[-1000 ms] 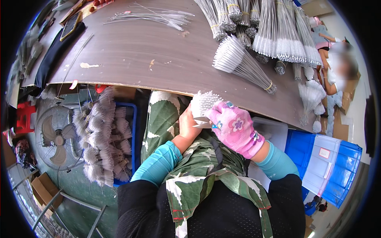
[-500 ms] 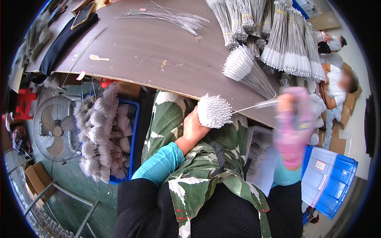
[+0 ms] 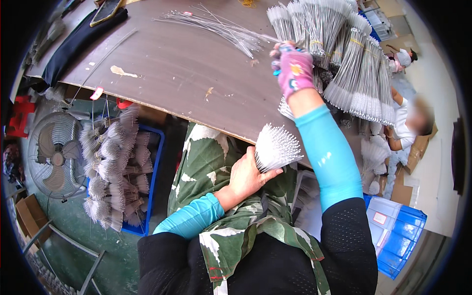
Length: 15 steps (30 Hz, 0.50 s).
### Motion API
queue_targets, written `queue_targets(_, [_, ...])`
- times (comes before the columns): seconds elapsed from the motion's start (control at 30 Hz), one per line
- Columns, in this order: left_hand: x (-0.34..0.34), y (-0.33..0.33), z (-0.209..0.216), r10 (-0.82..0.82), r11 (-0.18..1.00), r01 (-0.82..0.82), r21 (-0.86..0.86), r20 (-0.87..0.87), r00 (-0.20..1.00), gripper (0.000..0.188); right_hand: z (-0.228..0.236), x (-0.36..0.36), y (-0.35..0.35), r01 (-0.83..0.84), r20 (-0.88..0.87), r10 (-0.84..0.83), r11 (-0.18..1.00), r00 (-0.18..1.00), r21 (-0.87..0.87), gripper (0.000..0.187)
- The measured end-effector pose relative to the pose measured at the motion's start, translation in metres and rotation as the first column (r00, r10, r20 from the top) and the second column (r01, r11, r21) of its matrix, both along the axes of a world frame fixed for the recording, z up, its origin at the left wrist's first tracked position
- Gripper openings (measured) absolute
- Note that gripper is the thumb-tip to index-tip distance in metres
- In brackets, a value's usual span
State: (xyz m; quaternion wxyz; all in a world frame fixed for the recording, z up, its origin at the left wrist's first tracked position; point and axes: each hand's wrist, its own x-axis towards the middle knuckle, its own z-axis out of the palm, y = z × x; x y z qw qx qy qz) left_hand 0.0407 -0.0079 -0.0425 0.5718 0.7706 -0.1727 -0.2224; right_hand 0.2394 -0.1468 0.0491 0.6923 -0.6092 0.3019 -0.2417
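Observation:
My left hand (image 3: pixel 248 174), bare, is wrapped round a bundle of thin wire brushes (image 3: pixel 278 147) at the table's near edge. Their white bristled ends fan out to the upper right, and the wire stems are hidden by the hand and lap. Out over the table reaches my right hand (image 3: pixel 296 69), in a pink flowered fingerless glove, with its fingers pinched on a single thin wire brush (image 3: pixel 268 38). That brush points left toward a loose pile of wire brushes (image 3: pixel 216 29). A further bundle on the table is mostly covered by the right forearm.
Tied brush bundles (image 3: pixel 351 73) are heaped at the table's far right. Below left, more bundles (image 3: pixel 110 167) fill a blue crate (image 3: pixel 158 172) beside a fan (image 3: pixel 56 157). A blue-and-white bin (image 3: pixel 393 231) stands lower right. Another person (image 3: pixel 408 115) sits beyond the table's right side.
My right hand has swung from the lower right up and left over the table, near the loose brushes. The left hand still grips its bundle, now tilted more to the right. The view has shifted slightly.

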Motion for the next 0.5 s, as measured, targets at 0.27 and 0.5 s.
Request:
queue_targets(0.27, [0.0, 0.001, 0.0, -0.006, 1.0, 0.006, -0.018, 0.002, 1.0, 0.074, 0.005, -0.032, -0.003, -0.265, -0.204, 0.218, 0.934, 0.954, -0.24, 0.014])
queue_targets(0.5, [0.001, 0.0, 0.005, 0.001, 1.0, -0.001, 0.015, -0.03, 1.0, 0.078, 0.003, -0.053, -0.014, -0.462, -0.255, 0.41, 0.865, 0.876, -0.197, 0.012])
